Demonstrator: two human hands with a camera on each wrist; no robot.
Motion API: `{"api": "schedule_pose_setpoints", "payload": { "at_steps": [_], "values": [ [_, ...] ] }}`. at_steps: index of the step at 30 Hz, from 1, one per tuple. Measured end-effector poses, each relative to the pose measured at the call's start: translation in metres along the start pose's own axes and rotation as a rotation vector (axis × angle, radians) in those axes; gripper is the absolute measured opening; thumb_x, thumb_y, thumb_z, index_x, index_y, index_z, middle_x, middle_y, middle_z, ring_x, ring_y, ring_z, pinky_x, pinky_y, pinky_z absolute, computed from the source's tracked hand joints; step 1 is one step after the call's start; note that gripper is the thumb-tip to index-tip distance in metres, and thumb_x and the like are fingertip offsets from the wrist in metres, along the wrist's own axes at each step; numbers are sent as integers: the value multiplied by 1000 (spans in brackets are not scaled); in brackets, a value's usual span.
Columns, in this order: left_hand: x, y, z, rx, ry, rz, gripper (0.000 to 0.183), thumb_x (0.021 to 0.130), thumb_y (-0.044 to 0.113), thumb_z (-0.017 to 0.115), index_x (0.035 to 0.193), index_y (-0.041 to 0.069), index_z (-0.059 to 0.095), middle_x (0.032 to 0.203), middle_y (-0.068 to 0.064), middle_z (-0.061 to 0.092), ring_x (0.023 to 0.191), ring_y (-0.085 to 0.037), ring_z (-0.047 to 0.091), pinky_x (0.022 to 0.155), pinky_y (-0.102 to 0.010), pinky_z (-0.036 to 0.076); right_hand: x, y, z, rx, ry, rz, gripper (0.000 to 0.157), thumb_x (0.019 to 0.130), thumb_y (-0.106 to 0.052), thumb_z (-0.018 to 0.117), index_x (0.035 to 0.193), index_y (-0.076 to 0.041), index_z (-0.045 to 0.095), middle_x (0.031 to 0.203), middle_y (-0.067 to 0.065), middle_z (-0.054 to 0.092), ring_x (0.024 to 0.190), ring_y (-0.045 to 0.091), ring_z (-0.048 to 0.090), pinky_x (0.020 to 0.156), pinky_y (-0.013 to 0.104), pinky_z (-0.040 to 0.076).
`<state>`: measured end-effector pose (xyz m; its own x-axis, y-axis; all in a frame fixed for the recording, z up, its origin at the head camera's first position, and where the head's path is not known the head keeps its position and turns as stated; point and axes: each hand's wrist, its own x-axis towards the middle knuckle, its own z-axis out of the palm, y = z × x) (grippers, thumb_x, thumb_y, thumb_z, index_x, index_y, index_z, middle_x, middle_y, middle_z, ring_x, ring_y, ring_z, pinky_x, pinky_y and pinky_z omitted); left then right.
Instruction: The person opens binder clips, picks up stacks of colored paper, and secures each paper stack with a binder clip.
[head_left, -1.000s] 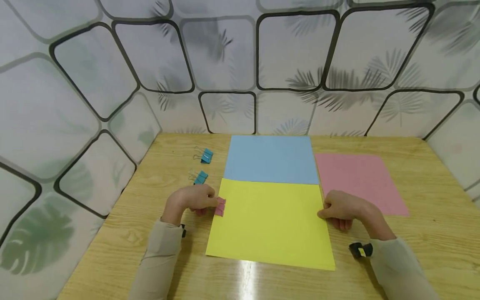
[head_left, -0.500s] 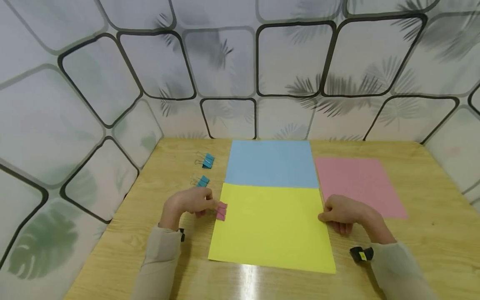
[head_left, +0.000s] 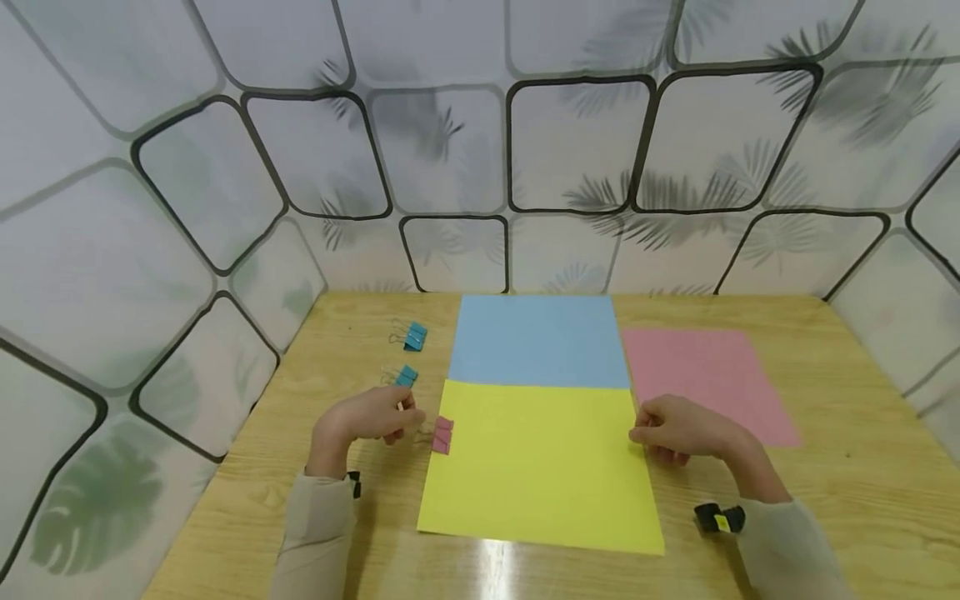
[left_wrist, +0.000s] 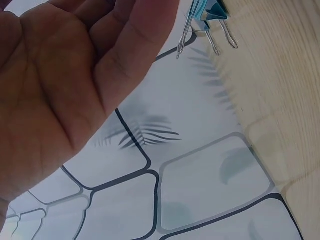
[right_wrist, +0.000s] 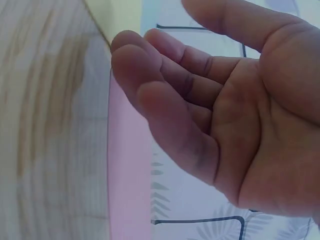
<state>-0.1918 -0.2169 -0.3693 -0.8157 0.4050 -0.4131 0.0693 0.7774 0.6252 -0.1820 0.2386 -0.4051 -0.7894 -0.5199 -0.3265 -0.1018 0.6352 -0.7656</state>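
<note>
Between hands (head_left: 369, 417) (head_left: 686, 427), pink clip (head_left: 442, 436) on yellow paper (head_left: 542, 468), yellow right-wrist label (head_left: 722, 522)

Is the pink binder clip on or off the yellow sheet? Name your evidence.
On: in the head view, the pink binder clip sits on the left edge of the yellow sheet, its body overlapping it.

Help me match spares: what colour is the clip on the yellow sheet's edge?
The binder clip is pink, seen best in the head view.
</note>
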Motion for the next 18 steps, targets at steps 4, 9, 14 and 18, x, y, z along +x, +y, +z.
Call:
{"api": "schedule_pose_setpoints", "payload": {
  "at_steps": [4, 9, 14, 18],
  "values": [
    [-1, -1, -1, 3, 0, 3, 23, 104, 27, 53, 92, 7, 55, 70, -8, 57, 60, -19, 47, 55, -30, 32, 0, -3, 0, 10, 38, -69, 25, 101, -24, 60, 100, 1, 61, 80, 12, 61, 63, 21, 56, 53, 32, 50],
    [-2, -1, -2, 14, 8, 10, 22, 103, 28, 54, 95, 7, 55, 72, -9, 58, 63, -24, 51, 56, -30, 33, 5, -6, 3, -89, 203, -116, 37, 102, -32, 57, 121, 1, 59, 111, 15, 65, 95, 30, 64, 77, 41, 55],
    [-1, 2, -5, 4, 15, 25, 22, 103, 27, 54, 96, 6, 55, 72, -10, 57, 62, -22, 50, 57, -30, 34, 29, -15, 5, -195, 279, -139, 63, 103, -40, 54, 147, 3, 40, 149, 27, 40, 134, 47, 38, 102, 63, 40],
    [-2, 2, -4, 16, 11, 16, 21, 104, 26, 53, 96, 6, 55, 72, -11, 57, 62, -21, 49, 57, -31, 34, 63, -21, 4, -331, 260, -110, 76, 102, -46, 52, 154, 3, 25, 158, 33, 17, 144, 54, 14, 109, 73, 20]
  ]
}}
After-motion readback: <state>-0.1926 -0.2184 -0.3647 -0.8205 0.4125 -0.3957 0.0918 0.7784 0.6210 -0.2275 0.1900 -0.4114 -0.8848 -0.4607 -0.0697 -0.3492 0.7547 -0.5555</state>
